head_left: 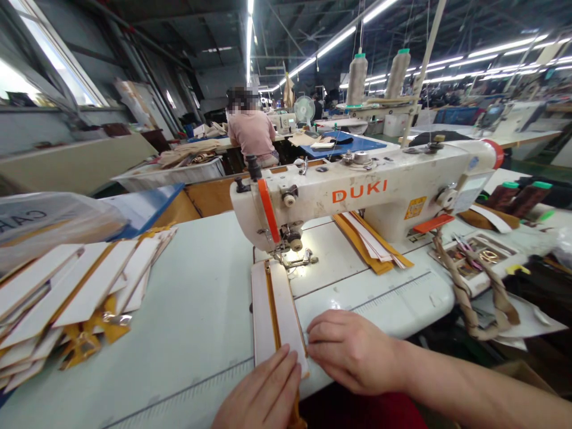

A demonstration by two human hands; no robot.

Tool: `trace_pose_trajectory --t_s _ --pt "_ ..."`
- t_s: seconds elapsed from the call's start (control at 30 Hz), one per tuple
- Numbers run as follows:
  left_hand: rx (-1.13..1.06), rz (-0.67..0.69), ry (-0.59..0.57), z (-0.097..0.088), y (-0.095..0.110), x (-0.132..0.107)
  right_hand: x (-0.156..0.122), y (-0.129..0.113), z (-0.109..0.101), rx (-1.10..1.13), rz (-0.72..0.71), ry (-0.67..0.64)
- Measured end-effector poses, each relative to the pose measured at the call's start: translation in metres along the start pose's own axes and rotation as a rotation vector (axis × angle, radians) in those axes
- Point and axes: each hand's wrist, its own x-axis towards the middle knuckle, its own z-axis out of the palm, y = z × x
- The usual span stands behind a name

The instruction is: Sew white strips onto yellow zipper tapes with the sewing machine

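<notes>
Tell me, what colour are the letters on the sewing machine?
Orange letters on the white sewing machine, in the head view.

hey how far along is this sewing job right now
Done is hard to judge: a fanned pile of pieces lies at the left, sewn or not I cannot tell. In hand: the left hand and right hand press one white strip flat, its far end under the presser foot. Another stack waits behind the needle.

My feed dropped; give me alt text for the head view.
Left hand and right hand press a white-and-tan strip flat, its far end under the sewing machine needle; similar strips lie stacked at left.
</notes>
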Motion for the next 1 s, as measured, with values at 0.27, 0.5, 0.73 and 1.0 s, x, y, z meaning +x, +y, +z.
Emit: trace_pose_trajectory --t_s 0.27,0.5,0.73,1.0 --pt "-0.008 -0.012 -0.005 -0.001 0.001 -0.003 -0.001 0.0 -0.001 -0.02 -0.026 0.007" --pt "-0.016 -0.024 -0.01 0.001 0.001 -0.003 0.0 0.0 0.0 0.047 0.004 0.066" --pt "-0.002 -0.026 0.069 0.001 0.001 0.004 0.003 -0.003 -0.003 0.086 0.045 0.026" --pt "-0.005 -0.03 0.055 0.002 0.001 0.0 0.01 -0.003 -0.012 -0.068 -0.011 -0.191"
